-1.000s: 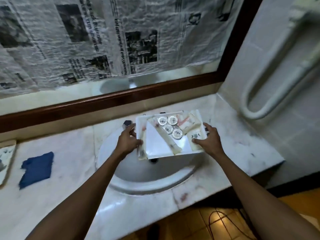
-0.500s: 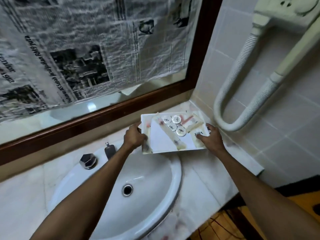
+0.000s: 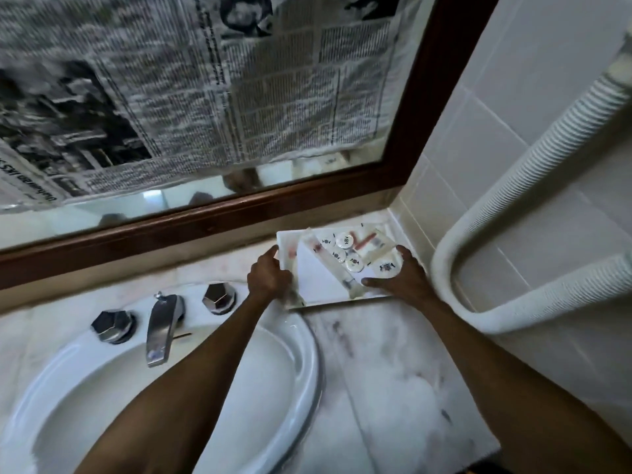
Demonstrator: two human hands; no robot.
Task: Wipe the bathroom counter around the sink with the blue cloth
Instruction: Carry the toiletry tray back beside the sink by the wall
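Note:
A white tray (image 3: 316,278) of small toiletry items sits in the back right corner of the marble counter (image 3: 386,378). My left hand (image 3: 268,277) grips its left edge and my right hand (image 3: 402,278) grips its right front corner. Whether the tray rests on the counter or hovers just above it I cannot tell. The oval white sink (image 3: 266,381) lies to the left, under my left forearm. The blue cloth is out of view.
A chrome tap (image 3: 160,325) with two faceted knobs (image 3: 111,325) (image 3: 218,297) stands behind the basin. A wood-framed mirror (image 3: 212,220) covered with newspaper lines the back wall. A ribbed white hose (image 3: 513,241) loops on the tiled right wall.
Both hands carried the tray from over the sink to the back right corner of the counter. The view swung right, and the blue cloth on the left left the frame.

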